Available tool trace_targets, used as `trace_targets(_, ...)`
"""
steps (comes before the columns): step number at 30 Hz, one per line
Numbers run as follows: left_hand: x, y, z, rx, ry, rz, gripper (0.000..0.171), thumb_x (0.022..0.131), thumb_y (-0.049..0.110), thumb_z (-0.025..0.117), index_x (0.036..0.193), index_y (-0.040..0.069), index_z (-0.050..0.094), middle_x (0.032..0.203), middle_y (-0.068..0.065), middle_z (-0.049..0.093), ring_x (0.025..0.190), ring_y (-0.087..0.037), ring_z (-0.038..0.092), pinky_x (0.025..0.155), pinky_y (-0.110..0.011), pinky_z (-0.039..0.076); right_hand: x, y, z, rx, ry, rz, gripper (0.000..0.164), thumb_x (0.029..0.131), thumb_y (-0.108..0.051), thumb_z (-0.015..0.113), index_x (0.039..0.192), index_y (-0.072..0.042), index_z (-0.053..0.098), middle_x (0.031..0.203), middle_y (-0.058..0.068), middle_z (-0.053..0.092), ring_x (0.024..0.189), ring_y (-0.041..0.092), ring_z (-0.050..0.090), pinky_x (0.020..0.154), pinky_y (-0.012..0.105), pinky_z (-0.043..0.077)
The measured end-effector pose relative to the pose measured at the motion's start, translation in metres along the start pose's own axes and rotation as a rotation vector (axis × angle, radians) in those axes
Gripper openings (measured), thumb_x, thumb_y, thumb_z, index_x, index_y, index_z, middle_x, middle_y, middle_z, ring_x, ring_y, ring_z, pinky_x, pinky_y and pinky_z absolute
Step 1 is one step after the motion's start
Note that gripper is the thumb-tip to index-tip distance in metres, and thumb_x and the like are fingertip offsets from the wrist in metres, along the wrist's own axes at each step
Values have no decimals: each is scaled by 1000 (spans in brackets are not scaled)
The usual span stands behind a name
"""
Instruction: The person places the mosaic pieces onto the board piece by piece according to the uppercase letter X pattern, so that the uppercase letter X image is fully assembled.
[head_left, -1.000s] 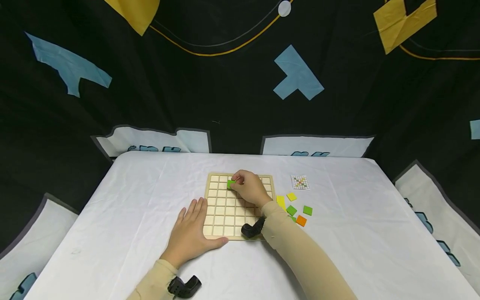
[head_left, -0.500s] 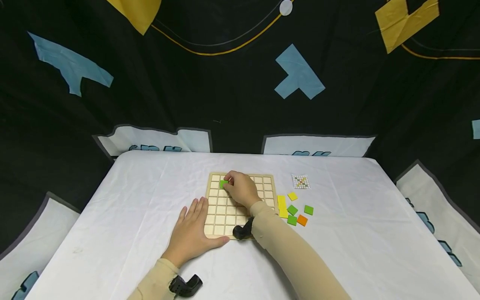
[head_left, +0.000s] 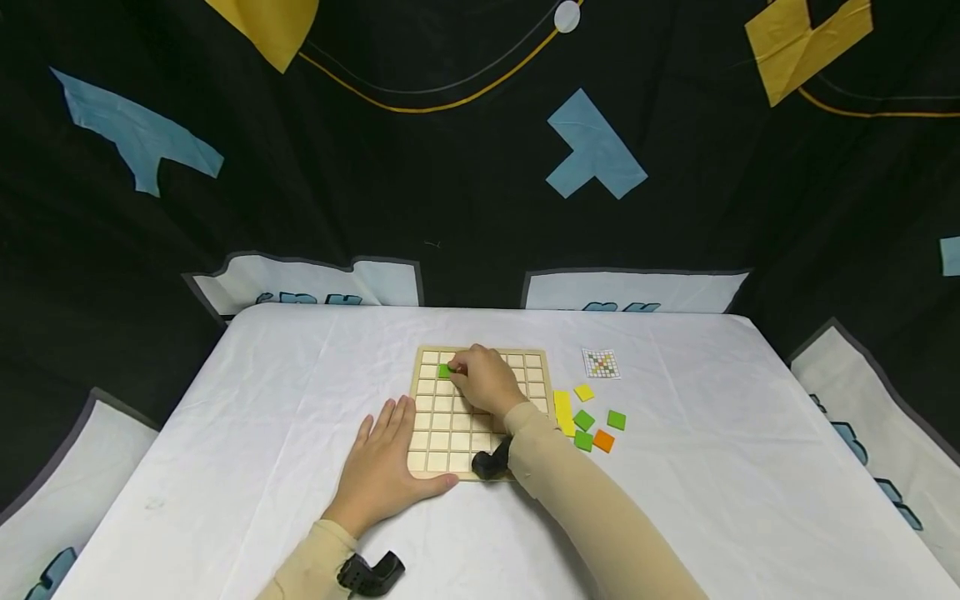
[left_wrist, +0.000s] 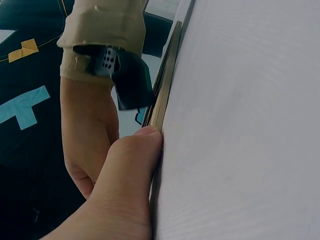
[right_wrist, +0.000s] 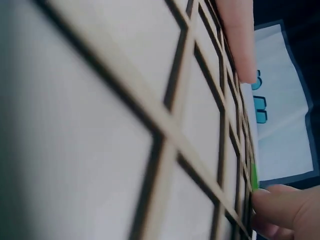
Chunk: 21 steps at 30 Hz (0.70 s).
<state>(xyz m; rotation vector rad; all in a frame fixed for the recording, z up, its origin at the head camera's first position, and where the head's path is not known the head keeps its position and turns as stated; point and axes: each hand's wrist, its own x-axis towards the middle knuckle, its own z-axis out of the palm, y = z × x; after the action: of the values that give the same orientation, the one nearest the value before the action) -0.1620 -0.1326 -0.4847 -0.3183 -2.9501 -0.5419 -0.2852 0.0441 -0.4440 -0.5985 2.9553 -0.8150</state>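
Note:
A wooden grid board (head_left: 440, 439) lies on the white table. My left hand (head_left: 381, 467) lies with straight fingers against the board's left edge. Its thumb (left_wrist: 142, 150) touches the near edge of the board in the left wrist view. Over the far part of the board, my right hand (head_left: 486, 379) pinches a small green square tile (head_left: 444, 372) at a cell in the upper left. Only a sliver of this green tile (right_wrist: 254, 176) shows at the thumb in the right wrist view. The right hand hides several middle cells.
Right of the board lie yellow tiles (head_left: 563, 413), a loose yellow tile (head_left: 584, 392), several green tiles (head_left: 616, 420) and an orange tile (head_left: 603, 441). A small printed pattern card (head_left: 601, 364) lies farther back. A dark curtain hangs behind the table.
My right hand has moved the green tile leftward along the board, then slightly toward me into a cell in the upper left. The left hand has stayed in place.

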Motion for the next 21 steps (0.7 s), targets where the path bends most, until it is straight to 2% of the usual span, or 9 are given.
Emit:
trace_targets(4,0,-1,1,7,2,1,132,67,90,58,155,-2,24,164,-16,24,153,-34,21,124,-55,14,-7,4,-7,42,-27,-20,22,95,-18,67,116,-16,73,103,0,67,93,15,59,83,32,52)
trace_targets(10,0,-1,2,3,4,2,133,66,90,58,156,-2,24,164,-16,23,153,-34,20,124,-55,13,-10,13,-10,95,-34,1,31,95,-21,68,126,-16,68,104,-1,66,94,14,59,87,32,51)
trace_targets(16,-1,-1,1,-5,4,1,132,66,88,60,156,-2,24,164,-16,24,153,-34,21,124,-54,14,-5,12,-4,79,-13,21,34,95,-27,68,127,-17,67,101,-2,67,88,13,60,80,31,51)
trace_targets(21,0,-1,1,-2,3,1,132,66,90,58,156,-2,24,164,-15,24,153,-33,21,124,-54,15,-1,6,-1,66,1,29,29,96,-26,67,123,-16,70,101,0,69,88,14,63,79,32,52)
